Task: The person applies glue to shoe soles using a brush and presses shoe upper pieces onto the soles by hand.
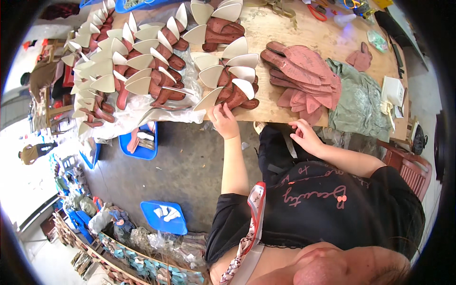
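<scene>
My left hand point(223, 121) is at the table's near edge, its fingers bent against the nearest reddish-brown shoe upper point(233, 99). That piece carries cream pointed stiffeners point(243, 89) and lies at the front of a small cluster of similar ones. The fingertips seem to pinch its lower edge, though the contact is partly hidden. Further right, my right hand point(308, 137) is by the table edge with fingers loosely bent and apart, holding nothing. Beyond it lies a stack of flat reddish-brown shoe pieces point(304, 71) without stiffeners.
Many assembled uppers point(128, 71) in rows cover the table's left, over clear plastic sheeting point(190, 111). A grey-green bag point(356, 104), a white box point(393, 90) and red-handled scissors point(317, 13) are rightward. Blue trays point(154, 151) are on the floor; a red chair point(413, 168) stands right.
</scene>
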Available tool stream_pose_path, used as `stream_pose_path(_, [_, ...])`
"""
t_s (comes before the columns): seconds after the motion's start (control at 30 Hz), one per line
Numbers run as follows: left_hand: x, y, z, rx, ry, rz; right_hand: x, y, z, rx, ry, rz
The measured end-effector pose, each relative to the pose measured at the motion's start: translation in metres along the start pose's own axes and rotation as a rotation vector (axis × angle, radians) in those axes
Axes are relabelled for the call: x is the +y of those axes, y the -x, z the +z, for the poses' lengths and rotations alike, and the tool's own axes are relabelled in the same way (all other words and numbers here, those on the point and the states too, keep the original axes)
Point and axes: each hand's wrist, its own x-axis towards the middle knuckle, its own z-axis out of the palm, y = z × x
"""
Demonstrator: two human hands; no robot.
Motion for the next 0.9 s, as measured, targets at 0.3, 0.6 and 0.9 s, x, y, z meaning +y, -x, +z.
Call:
stream_pose_path(0.3, [0.008, 0.019, -0.005, -0.007, -0.119, 0.258, -0.001, -0.001, 0.002, 0.012, -0.009, -0.016])
stream_pose_path(0.6, [0.025, 0.054, 0.004, -0.119, 0.555, -0.629, -0.012, -0.094, 0.04, 0.175, -0.004, -0.143])
stream_pose_path(0.9, [0.031, 0.051, 0.024, 0.189, 1.712, -1.026, -0.014, -0.184, 0.054, 0.493, -0.106, -0.059])
